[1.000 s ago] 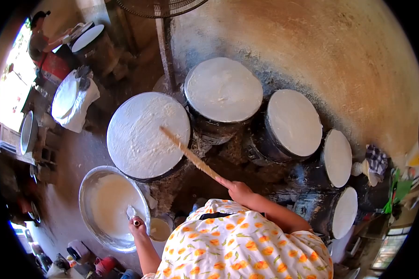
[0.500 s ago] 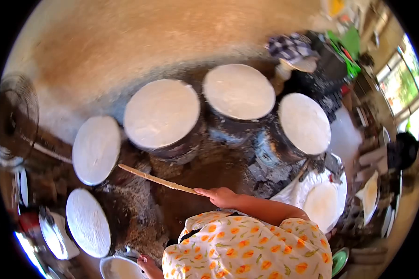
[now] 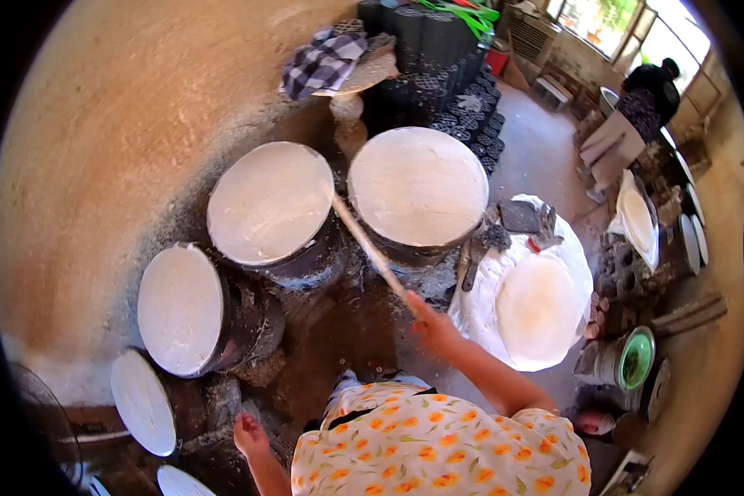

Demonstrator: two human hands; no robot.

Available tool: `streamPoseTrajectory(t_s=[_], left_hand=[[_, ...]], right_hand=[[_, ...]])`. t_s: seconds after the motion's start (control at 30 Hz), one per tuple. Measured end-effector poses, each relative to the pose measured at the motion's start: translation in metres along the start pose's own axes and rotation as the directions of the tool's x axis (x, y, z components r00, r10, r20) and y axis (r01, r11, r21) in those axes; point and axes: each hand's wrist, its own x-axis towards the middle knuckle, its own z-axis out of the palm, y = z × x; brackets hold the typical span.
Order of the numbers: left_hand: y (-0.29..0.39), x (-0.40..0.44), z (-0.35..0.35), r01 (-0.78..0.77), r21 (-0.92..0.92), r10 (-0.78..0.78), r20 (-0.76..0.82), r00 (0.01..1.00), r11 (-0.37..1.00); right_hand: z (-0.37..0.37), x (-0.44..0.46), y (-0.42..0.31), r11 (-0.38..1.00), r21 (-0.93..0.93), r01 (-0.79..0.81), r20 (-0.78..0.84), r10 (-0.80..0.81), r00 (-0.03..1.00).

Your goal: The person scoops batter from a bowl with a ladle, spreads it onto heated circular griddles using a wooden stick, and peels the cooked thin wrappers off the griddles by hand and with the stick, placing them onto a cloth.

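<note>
My right hand (image 3: 434, 325) is closed around the lower end of a long wooden stick (image 3: 374, 255). The stick's far tip reaches the right rim of a round, white-topped griddle (image 3: 271, 204) on a dark drum stove (image 3: 306, 263). Just right of that tip lies another white-topped griddle (image 3: 418, 187). At the lower left, my left hand (image 3: 250, 434) has its fingers curled together beside the stoves; what they hold, if anything, cannot be made out. More round white surfaces (image 3: 180, 310) curve along the left, one of them (image 3: 144, 403) close to my left hand.
A white sheet with a pale round disc (image 3: 539, 307) lies to my right. Stacked black honeycomb briquettes (image 3: 471, 116) and a stand with a checked cloth (image 3: 326, 63) are behind the stoves. Another person (image 3: 632, 116) bends near the window. A green basin (image 3: 636, 360) stands at right.
The view has turned right. My right hand, holding the stick, has swung it from the left-hand griddles to between two farther ones. My left hand has risen from beside a white-filled round pan.
</note>
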Motion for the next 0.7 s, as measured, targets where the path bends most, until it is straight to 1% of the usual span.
streamPoseTrajectory(t_s=[0.03, 0.1, 0.13, 0.17, 0.2, 0.23, 0.3, 0.37, 0.4, 0.43, 0.47, 0.5, 0.53, 0.57, 0.6, 0.63, 0.67, 0.7], left_hand=[[-0.001, -0.003, 0.031, 0.007, 0.018, -0.007, 0.013, 1.000, 1.000], [-0.006, -0.009, 0.090, -0.059, 0.252, 0.028, 0.126, 0.992, 0.966], [-0.009, -0.009, 0.115, -0.059, 0.296, -0.006, 0.213, 0.977, 0.953], [-0.014, -0.008, 0.139, -0.062, 0.338, -0.044, 0.297, 0.954, 0.939], [-0.020, -0.007, 0.166, -0.064, 0.374, -0.084, 0.369, 0.926, 0.925], [-0.028, -0.008, 0.194, -0.070, 0.408, -0.127, 0.438, 0.890, 0.910], [-0.044, -0.012, 0.250, -0.087, 0.488, -0.224, 0.543, 0.809, 0.868], [-0.068, -0.006, 0.295, -0.198, 0.554, -0.279, 0.658, 0.700, 0.809], [-0.079, -0.005, 0.316, -0.189, 0.569, -0.310, 0.662, 0.683, 0.800], [-0.091, -0.005, 0.336, -0.241, 0.581, -0.332, 0.705, 0.626, 0.778], [-0.102, -0.005, 0.355, -0.294, 0.584, -0.353, 0.744, 0.567, 0.757], [-0.114, -0.004, 0.372, -0.287, 0.591, -0.376, 0.746, 0.549, 0.753], [-0.126, -0.004, 0.387, -0.331, 0.596, -0.389, 0.764, 0.515, 0.732], [-0.136, -0.005, 0.400, -0.376, 0.596, -0.401, 0.780, 0.481, 0.709], [-0.145, -0.007, 0.412, -0.374, 0.602, -0.417, 0.779, 0.467, 0.705], [-0.153, -0.011, 0.422, -0.436, 0.584, -0.410, 0.803, 0.432, 0.685], [-0.162, -0.015, 0.431, -0.496, 0.560, -0.401, 0.826, 0.396, 0.664], [-0.172, -0.018, 0.439, -0.496, 0.562, -0.413, 0.826, 0.385, 0.662]], right_hand=[[-0.012, -0.007, 0.002, 1.000, 0.009, -0.012, -0.018, 0.012, 1.000], [-0.035, -0.024, -0.005, 0.955, 0.237, -0.180, -0.124, 0.213, 0.969], [-0.042, -0.033, -0.007, 0.951, 0.245, -0.186, -0.133, 0.223, 0.966], [-0.049, -0.041, -0.009, 0.928, 0.297, -0.226, -0.167, 0.284, 0.944], [-0.054, -0.048, -0.009, 0.900, 0.349, -0.262, -0.197, 0.344, 0.918], [-0.054, -0.055, -0.006, 0.882, 0.363, -0.301, -0.219, 0.395, 0.893], [-0.051, -0.070, -0.011, 0.838, 0.431, -0.336, -0.264, 0.473, 0.840], [-0.047, -0.085, -0.020, 0.816, 0.467, -0.342, -0.307, 0.512, 0.802], [-0.044, -0.093, -0.023, 0.800, 0.492, -0.344, -0.338, 0.539, 0.771], [-0.042, -0.101, -0.025, 0.792, 0.502, -0.349, -0.358, 0.557, 0.749], [-0.038, -0.107, -0.027, 0.757, 0.555, -0.344, -0.356, 0.590, 0.724], [-0.035, -0.113, -0.030, 0.722, 0.606, -0.334, -0.352, 0.619, 0.702], [-0.032, -0.118, -0.032, 0.717, 0.612, -0.333, -0.367, 0.630, 0.684], [-0.028, -0.123, -0.035, 0.697, 0.629, -0.344, -0.346, 0.647, 0.680], [-0.024, -0.127, -0.037, 0.677, 0.645, -0.354, -0.322, 0.662, 0.677], [-0.019, -0.132, -0.039, 0.671, 0.653, -0.352, -0.331, 0.670, 0.665], [-0.013, -0.135, -0.040, 0.640, 0.680, -0.358, -0.300, 0.688, 0.661], [-0.008, -0.139, -0.040, 0.607, 0.706, -0.364, -0.267, 0.704, 0.658]])
